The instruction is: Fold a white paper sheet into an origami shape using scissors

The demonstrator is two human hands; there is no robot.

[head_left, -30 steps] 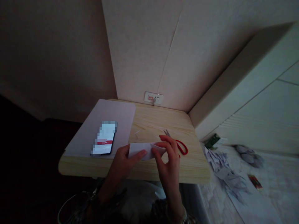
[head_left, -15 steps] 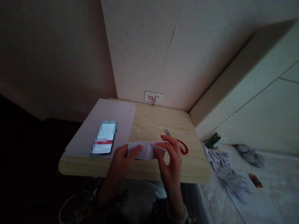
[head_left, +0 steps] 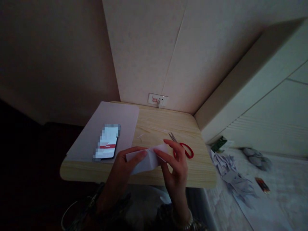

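I see the left hand (head_left: 124, 163), fingers clamped on folded paper (head_left: 145, 163). The right hand (head_left: 177, 164) pinches it too — near red scissors (head_left: 189, 149).

Folded paper (head_left: 143, 164): white, small, plain, no marks visible. Bent along crease running roughly top to bottom near middle, two panels meeting there at angle. Left panel broad, facing up toward viewer; right panel partly covered by fingers, upper corner rising above them. Lower edge slants up toward right. Held aloft over near part of desk (head_left: 168, 118), between left hand (head_left: 123, 165) and right hand (head_left: 177, 163), tilted. Number of layers unclear.
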